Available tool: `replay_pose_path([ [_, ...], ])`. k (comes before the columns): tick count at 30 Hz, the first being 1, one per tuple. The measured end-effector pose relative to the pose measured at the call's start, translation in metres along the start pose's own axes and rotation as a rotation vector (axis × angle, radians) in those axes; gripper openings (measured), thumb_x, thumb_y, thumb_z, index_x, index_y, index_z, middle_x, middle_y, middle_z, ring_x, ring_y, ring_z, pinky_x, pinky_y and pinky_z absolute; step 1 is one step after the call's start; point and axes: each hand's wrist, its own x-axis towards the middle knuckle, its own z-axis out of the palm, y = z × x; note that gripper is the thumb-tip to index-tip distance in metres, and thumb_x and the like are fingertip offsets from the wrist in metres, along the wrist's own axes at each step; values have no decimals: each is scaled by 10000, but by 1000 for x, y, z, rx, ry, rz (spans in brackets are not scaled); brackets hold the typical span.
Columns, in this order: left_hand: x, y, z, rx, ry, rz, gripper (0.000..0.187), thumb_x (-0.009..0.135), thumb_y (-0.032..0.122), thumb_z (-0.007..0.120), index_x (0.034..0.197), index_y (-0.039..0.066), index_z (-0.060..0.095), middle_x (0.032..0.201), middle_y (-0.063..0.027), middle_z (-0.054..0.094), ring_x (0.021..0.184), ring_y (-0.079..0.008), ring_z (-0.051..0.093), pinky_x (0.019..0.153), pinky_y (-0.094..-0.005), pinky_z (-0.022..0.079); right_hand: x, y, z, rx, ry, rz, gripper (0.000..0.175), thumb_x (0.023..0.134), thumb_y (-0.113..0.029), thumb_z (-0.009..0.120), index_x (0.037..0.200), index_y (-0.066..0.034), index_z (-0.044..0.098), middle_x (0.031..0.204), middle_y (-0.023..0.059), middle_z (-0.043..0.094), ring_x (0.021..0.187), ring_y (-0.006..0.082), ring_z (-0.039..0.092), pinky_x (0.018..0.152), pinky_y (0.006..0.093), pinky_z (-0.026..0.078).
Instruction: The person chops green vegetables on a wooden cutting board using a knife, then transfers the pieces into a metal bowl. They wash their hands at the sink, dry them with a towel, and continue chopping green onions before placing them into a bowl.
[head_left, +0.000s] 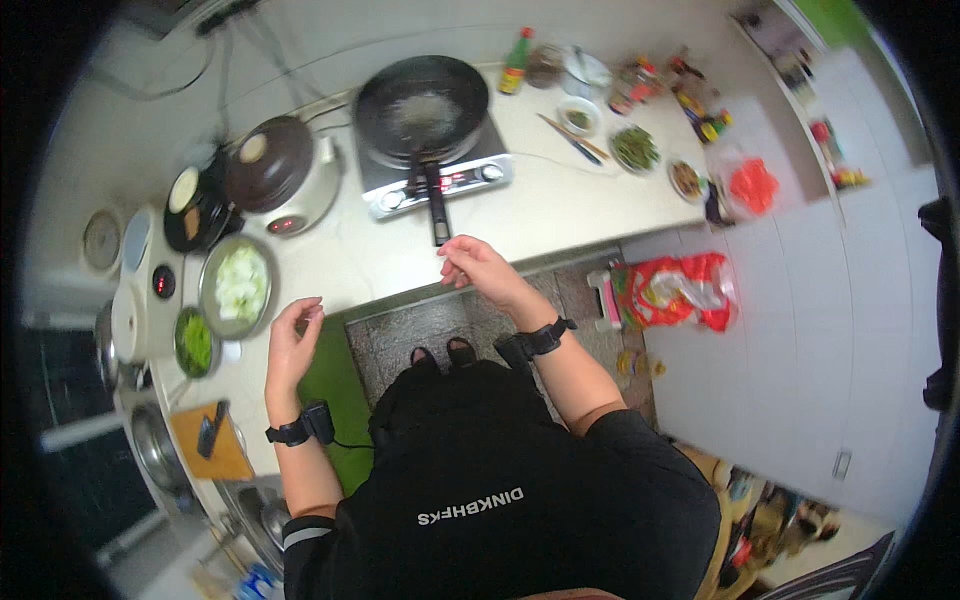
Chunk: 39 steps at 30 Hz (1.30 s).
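Observation:
A black frying pan (420, 112) sits on an induction cooker (480, 176) with a lit red display. Its handle points towards me. My right hand (476, 266) is by the end of that handle, fingers loosely curled and holding nothing; whether a fingertip touches the handle I cannot tell. My left hand (294, 337) hovers at the counter's front edge with thumb and fingers apart, empty. Near it, on the left, stand a metal bowl of chopped pale vegetable (240, 281) and a smaller bowl of green pieces (196, 341).
Left are a lidded electric cooker (274, 169), a cleaver (210, 431) on a wooden board (232, 457) and a sink. Chopsticks (592, 142), a knife (583, 150), small dishes, a green bottle (516, 64) and jars stand right. A red bag (675, 292) hangs below the counter.

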Motion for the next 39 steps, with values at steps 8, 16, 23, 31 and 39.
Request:
replay_pose_path([
  [8, 80, 46, 93, 4, -523, 239, 238, 931, 119, 647, 1114, -30, 674, 944, -130, 725, 851, -194, 678, 780, -309, 530, -116, 38, -97, 89, 662, 39, 217, 1040, -283, 521, 1135, -114, 619, 893, -10, 653, 826, 96, 643, 705, 247, 497],
  [16, 84, 91, 151, -17, -698, 310, 229, 923, 121, 649, 1096, -26, 677, 901, -119, 721, 760, -168, 644, 731, -309, 520, -195, 70, -153, 236, 880, -20, 246, 1030, -313, 545, 1139, -106, 621, 880, 5, 664, 794, 130, 669, 668, 256, 507],
  [23, 83, 101, 181, -2, -455, 304, 252, 914, 111, 653, 1130, -19, 666, 854, -110, 701, 735, -153, 624, 697, -295, 516, -188, 62, -240, 288, 744, -61, 272, 1033, -310, 549, 1168, -81, 608, 904, 31, 681, 786, 132, 675, 647, 252, 509],
  [31, 108, 100, 202, 490, 794, 301, 661, 835, 278, 756, 1353, -30, 484, 1077, -210, 639, 868, -290, 658, 785, -395, 529, -159, 14, -350, 171, 584, -44, 265, 1041, -289, 531, 1162, -63, 597, 896, 35, 665, 772, 127, 664, 630, 245, 505],
  [39, 153, 116, 217, 195, 415, 5, 523, 874, 283, 731, 1253, -55, 607, 860, -157, 728, 742, -235, 702, 695, -349, 551, -148, 6, -375, 203, 530, -63, 287, 1040, -293, 526, 1177, -45, 576, 897, 57, 654, 779, 140, 659, 636, 248, 507],
])
